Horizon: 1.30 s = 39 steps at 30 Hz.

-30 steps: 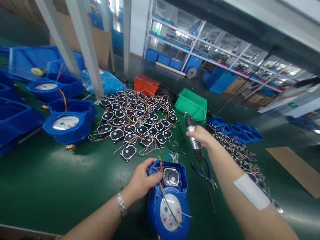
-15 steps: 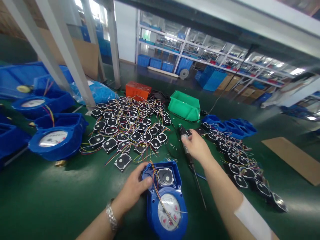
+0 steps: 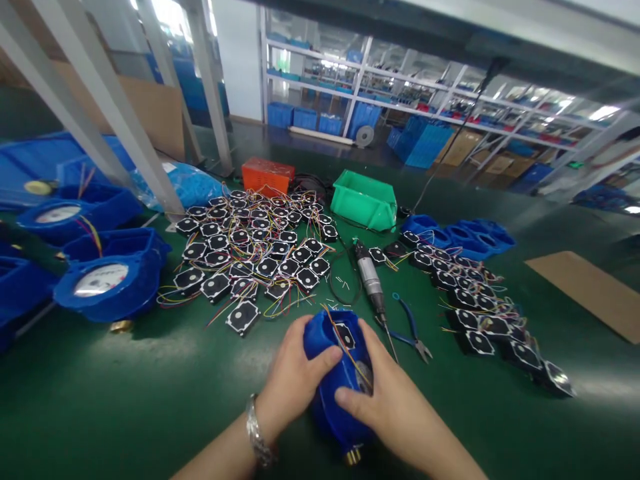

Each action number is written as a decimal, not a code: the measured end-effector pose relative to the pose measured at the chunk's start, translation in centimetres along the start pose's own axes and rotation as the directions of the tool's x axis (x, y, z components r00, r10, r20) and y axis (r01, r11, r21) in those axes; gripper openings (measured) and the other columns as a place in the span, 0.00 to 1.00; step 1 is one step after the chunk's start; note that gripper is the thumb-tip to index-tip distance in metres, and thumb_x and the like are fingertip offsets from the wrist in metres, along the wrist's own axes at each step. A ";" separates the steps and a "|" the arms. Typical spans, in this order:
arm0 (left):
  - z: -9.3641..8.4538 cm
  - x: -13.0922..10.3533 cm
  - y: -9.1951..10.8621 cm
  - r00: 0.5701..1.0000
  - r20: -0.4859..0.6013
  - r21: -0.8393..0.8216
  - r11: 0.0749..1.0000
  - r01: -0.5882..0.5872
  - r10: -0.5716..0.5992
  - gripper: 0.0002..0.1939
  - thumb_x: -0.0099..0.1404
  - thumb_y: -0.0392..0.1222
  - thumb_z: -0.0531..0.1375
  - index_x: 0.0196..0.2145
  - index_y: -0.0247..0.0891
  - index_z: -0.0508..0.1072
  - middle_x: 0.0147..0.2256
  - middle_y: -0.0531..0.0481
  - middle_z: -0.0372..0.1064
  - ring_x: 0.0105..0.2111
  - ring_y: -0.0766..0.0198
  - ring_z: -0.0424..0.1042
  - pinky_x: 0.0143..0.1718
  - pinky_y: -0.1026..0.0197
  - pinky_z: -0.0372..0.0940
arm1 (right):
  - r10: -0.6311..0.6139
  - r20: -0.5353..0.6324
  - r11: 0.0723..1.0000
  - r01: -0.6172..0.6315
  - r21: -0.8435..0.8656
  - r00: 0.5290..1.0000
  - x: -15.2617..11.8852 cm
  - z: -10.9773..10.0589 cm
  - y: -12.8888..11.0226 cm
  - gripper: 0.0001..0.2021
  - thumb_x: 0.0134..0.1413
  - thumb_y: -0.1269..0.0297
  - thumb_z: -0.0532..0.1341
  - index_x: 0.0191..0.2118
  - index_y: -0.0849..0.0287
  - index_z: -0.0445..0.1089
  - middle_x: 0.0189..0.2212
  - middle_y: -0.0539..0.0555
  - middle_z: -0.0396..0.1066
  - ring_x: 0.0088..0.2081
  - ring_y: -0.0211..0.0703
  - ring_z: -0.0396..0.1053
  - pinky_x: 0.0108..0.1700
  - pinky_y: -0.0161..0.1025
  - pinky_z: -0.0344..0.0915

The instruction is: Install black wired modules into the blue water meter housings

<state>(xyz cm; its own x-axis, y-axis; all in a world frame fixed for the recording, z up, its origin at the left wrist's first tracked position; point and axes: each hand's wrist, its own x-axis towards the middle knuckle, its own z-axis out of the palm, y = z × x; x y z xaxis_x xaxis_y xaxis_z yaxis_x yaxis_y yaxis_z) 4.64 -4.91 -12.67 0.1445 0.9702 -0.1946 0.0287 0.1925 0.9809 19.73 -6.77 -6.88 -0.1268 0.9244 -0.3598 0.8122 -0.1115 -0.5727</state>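
Between both hands is a blue water meter housing (image 3: 333,393), tilted on its side with a brass threaded end low at the front. My left hand (image 3: 295,370) grips its left side, thumb across the upper edge. My right hand (image 3: 383,393) is wrapped round the right side and partly covers the dial. Inside the housing's upper compartment sits a black square module (image 3: 345,335) with coloured wires trailing over the dial. An electric screwdriver (image 3: 370,277) lies on the green bench just beyond, and blue-handled pliers (image 3: 414,330) rest to its right.
Many black modules (image 3: 243,317) with wires spread over the left middle; another row (image 3: 467,319) runs down the right. A green bin (image 3: 364,200) and an orange box (image 3: 269,175) stand behind. More blue meters (image 3: 107,273) stand left, near metal posts. Loose screws (image 3: 343,283) lie midway.
My right hand has let go of the electric screwdriver, now lying on the bench, and has taken hold of the meter housing. The housing has been turned onto its side.
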 end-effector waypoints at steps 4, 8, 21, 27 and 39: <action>0.9 0.0 -1.0 0.998 -0.033 0.012 0.998 -0.058 0.058 0.33 0.54 0.54 0.55 0.52 0.36 0.51 0.48 0.40 0.57 0.46 0.54 0.60 0.48 0.50 0.55 | -0.023 -0.005 0.951 0.024 0.310 1.000 0.9 -1.1 2.3 0.42 0.42 0.52 0.60 0.59 0.62 0.41 0.57 0.58 0.42 0.56 0.51 0.45 0.58 0.48 0.44; 1.2 0.2 -2.2 0.980 -0.201 -0.069 0.997 -0.025 0.010 0.34 0.53 0.53 0.57 0.52 0.35 0.51 0.48 0.38 0.53 0.47 0.53 0.58 0.46 0.50 0.57 | -0.021 -0.036 0.791 0.039 0.610 0.999 0.8 -1.0 4.8 0.40 0.41 0.52 0.63 0.57 0.57 0.43 0.57 0.59 0.40 0.54 0.54 0.48 0.53 0.48 0.53; 2.7 0.2 -2.6 0.990 0.099 -0.699 0.701 0.140 -0.100 0.19 0.52 0.38 0.61 0.41 0.36 0.60 0.36 0.48 0.67 0.35 0.63 0.68 0.39 0.59 0.62 | 0.064 -0.254 0.444 0.200 0.873 0.965 0.2 2.1 6.4 0.33 0.36 0.59 0.66 0.51 0.58 0.57 0.51 0.58 0.56 0.52 0.56 0.52 0.53 0.49 0.52; 1.5 -0.2 -1.6 0.997 0.015 -0.639 0.766 0.071 -0.079 0.20 0.49 0.35 0.63 0.39 0.35 0.61 0.33 0.51 0.68 0.33 0.67 0.67 0.35 0.65 0.62 | 0.196 -0.216 0.289 0.154 0.945 0.957 0.6 2.0 8.6 0.23 0.35 0.59 0.65 0.42 0.55 0.67 0.40 0.56 0.67 0.42 0.56 0.63 0.45 0.50 0.61; 0.9 -0.6 -1.3 0.994 0.067 -0.680 0.726 0.108 -0.086 0.21 0.48 0.35 0.63 0.39 0.36 0.61 0.33 0.52 0.69 0.32 0.68 0.68 0.32 0.66 0.62 | 0.292 -0.210 0.187 0.160 0.969 0.933 0.9 2.1 9.9 0.18 0.25 0.58 0.67 0.30 0.56 0.72 0.28 0.53 0.70 0.31 0.48 0.67 0.35 0.42 0.66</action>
<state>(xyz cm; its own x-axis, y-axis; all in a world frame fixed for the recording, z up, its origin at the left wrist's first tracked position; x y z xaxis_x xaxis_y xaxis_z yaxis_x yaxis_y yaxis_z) 5.37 -5.93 -13.86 0.2074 0.9380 -0.2777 -0.6357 0.3450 0.6906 26.52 -7.78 -14.42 0.2390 0.9064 -0.3482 -0.4208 -0.2265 -0.8784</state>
